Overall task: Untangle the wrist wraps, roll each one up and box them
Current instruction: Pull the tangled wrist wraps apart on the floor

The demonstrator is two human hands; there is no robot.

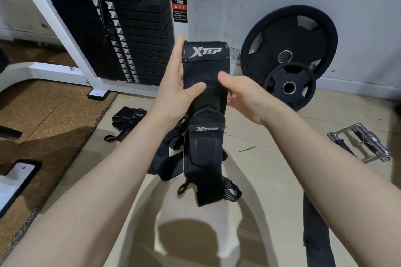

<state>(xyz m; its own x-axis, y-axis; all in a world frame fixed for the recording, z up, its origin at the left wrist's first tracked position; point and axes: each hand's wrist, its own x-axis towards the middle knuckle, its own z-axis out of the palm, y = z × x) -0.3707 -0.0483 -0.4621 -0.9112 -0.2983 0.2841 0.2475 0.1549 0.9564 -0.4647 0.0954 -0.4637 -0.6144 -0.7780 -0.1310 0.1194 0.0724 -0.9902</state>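
Note:
I hold a black wrist wrap (206, 67) with a white logo upright in front of me. My left hand (175, 91) grips its left edge, fingers behind and thumb across the front. My right hand (243, 95) grips its right edge, thumb on the front. More black wraps (201, 151) hang tangled below it, one with the same logo and striped ends with loops. Another wrap (127, 119) lies bunched on the floor to the left. No box is in view.
A black weight stack (121, 34) in a white frame stands ahead on the left. Two black weight plates (290, 50) lean against the wall on the right. A chrome cable handle (366, 143) and a black strap (314, 223) lie on the floor at right.

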